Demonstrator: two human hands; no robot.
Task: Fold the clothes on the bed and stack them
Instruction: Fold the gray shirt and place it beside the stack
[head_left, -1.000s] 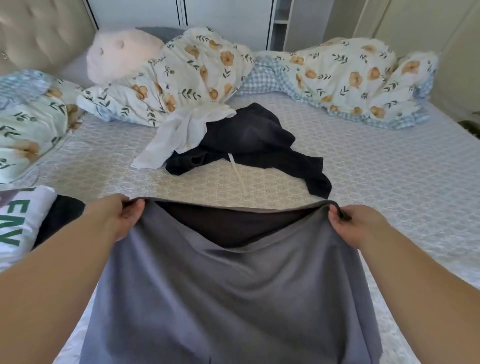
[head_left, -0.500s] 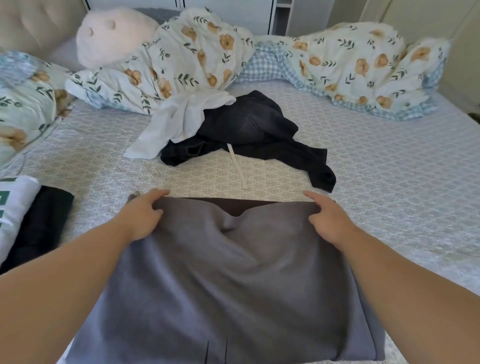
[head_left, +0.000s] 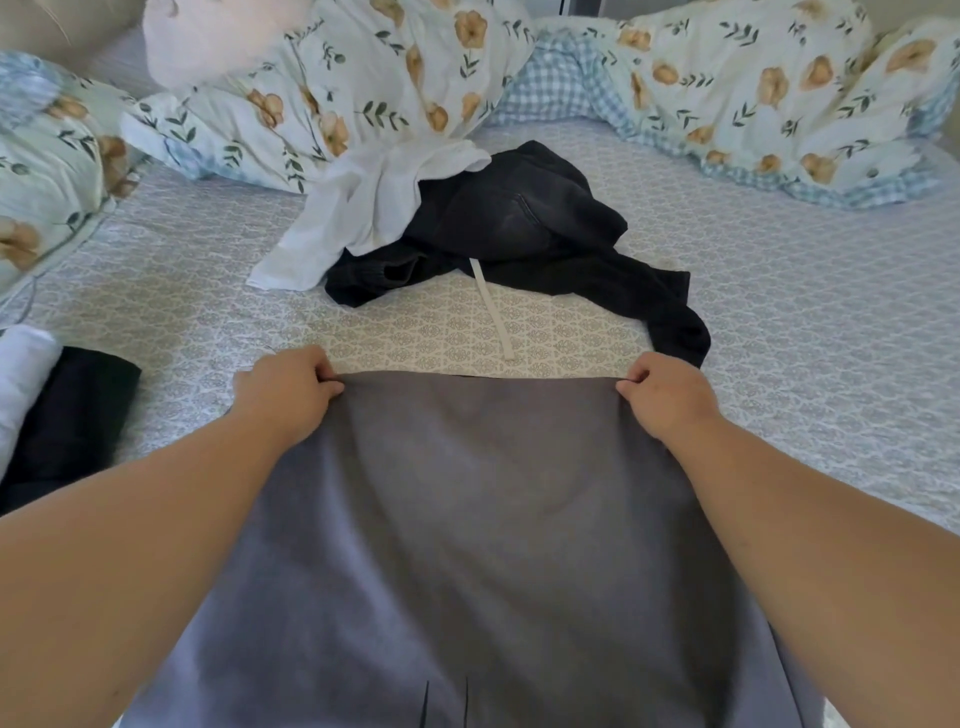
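A grey garment (head_left: 467, 519) lies spread flat on the bed (head_left: 805, 322) in front of me. My left hand (head_left: 285, 395) pinches its far left corner and my right hand (head_left: 667, 397) pinches its far right corner, both pressed down at the far edge. Beyond it a dark pair of trousers (head_left: 519, 234) with a pale drawstring lies crumpled, with a white garment (head_left: 363, 208) partly over its left side. At the left edge sits a folded stack: a white piece (head_left: 21, 374) and a black piece (head_left: 67, 415).
A floral duvet (head_left: 753, 93) and floral pillows (head_left: 47, 171) are bunched along the head of the bed, with a pale plush toy (head_left: 208, 36) behind them. Patterned sheet shows bare to the right of the grey garment.
The grey garment's top edge, held up a second ago, has been laid flat. My hands went from pressing on it to pinching its far corners, and the view tipped downward.
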